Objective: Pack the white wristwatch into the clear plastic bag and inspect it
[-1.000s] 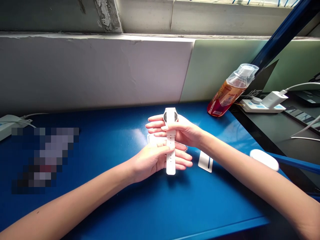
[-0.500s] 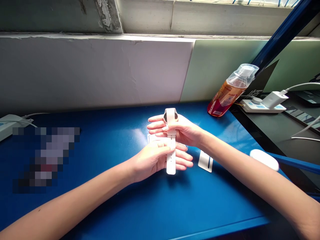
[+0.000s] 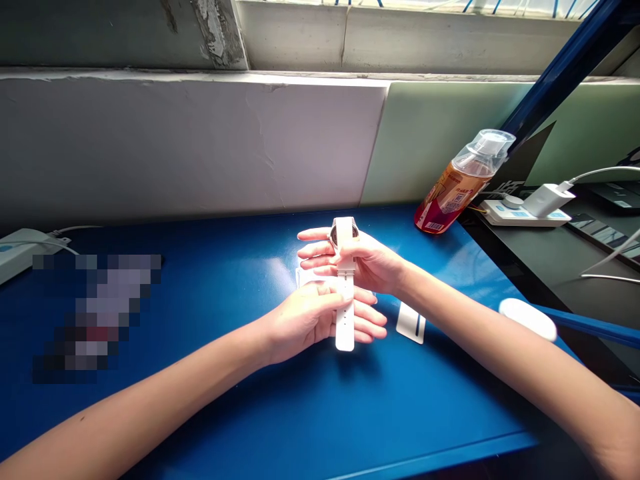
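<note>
Between my two hands, above the blue tabletop [image 3: 210, 427], is a wristwatch [image 3: 345, 337] with a white strap. Its round case is at the far end, partly covered by the strap. My left hand [image 3: 310, 313] pinches the lower strap under its thumb, the other fingers stretched out behind it. Farther up, my right hand [image 3: 367, 263] holds the strap below the case with its thumb, its fingers pointing left. A clear and white item [image 3: 303, 276] lies behind my hands, mostly hidden. Just right of them lies a small white card with a dark slot [image 3: 411, 323].
A bottle of reddish drink [image 3: 453, 187] leans at the back right, near a power strip [image 3: 525, 215] with a white charger [image 3: 549, 200]. A white rounded object [image 3: 527, 319] lies beyond my right forearm. At left are another power strip [image 3: 20, 250] and a blurred-out item [image 3: 115, 293].
Both hands keep the same grip on the watch. Hands and watch appear shifted very slightly right, and the view has moved a little too.
</note>
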`<state>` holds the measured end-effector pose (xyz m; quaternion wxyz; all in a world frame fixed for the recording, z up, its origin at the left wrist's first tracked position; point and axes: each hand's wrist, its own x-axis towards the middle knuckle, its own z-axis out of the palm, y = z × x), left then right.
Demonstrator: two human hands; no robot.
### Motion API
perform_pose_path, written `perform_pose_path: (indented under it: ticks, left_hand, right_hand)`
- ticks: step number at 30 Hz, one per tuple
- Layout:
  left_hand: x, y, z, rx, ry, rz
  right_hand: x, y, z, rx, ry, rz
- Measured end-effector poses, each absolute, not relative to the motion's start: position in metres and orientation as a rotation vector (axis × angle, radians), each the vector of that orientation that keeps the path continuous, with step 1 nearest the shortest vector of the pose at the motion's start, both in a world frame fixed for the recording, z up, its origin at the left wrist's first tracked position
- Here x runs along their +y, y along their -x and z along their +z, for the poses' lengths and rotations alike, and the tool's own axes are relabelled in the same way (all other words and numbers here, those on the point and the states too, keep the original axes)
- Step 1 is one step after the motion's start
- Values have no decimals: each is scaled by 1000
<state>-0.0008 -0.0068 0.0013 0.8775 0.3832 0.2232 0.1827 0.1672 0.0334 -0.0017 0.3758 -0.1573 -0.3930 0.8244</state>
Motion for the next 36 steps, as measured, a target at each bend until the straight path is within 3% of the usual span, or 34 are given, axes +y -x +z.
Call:
perform_pose_path:
  ticks: [11,22,31,36]
  left_hand:
    - [-4,5,-3,440,-731,412]
    - [-2,6,7,309,-546,481]
    - [3,10,12,398,-226,574]
    - [0,3,16,546,-438,598]
  right_hand:
    - [32,-169,10,-772,391,2161]
    - [30,-166,11,-811,397,1998]
    - [44,-177,15,-700,509,1553]
    - [46,-177,10,-865,639,1448]
